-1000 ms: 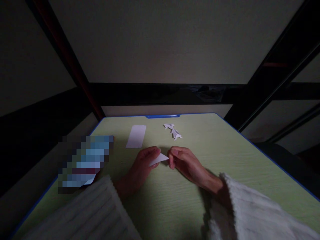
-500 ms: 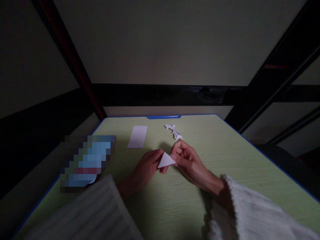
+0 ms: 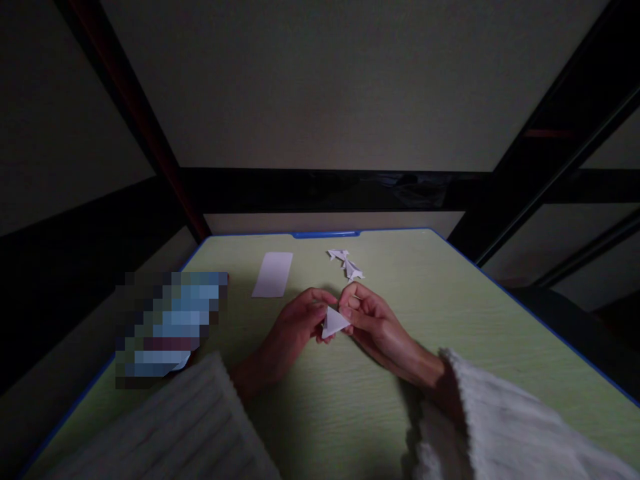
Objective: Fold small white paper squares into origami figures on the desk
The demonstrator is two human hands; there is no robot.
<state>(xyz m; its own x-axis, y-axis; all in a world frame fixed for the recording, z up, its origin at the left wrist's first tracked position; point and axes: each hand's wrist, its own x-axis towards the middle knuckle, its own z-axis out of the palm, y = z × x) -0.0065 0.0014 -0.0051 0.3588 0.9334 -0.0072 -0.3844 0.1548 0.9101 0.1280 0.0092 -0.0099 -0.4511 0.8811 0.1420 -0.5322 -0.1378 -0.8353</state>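
A small white paper folded into a triangle (image 3: pixel 333 322) is held just above the pale green table (image 3: pixel 350 413). My left hand (image 3: pixel 295 328) pinches its left side with thumb and fingers closed. My right hand (image 3: pixel 373 320) pinches its right corner, fingers curled in. Both wrists come out of thick white knitted sleeves. The two hands nearly touch over the paper.
A flat white paper strip (image 3: pixel 273 274) lies beyond my left hand. Two small folded paper figures (image 3: pixel 347 263) lie beyond my right hand. A blurred-out bluish object (image 3: pixel 167 327) sits at the table's left edge. The table has a blue rim (image 3: pixel 325 234); dark frame bars stand behind.
The paper has turned from a narrow edge-on sliver to a broad triangle facing me. My hands have closed in together, and my right fingers have curled more tightly on its corner.
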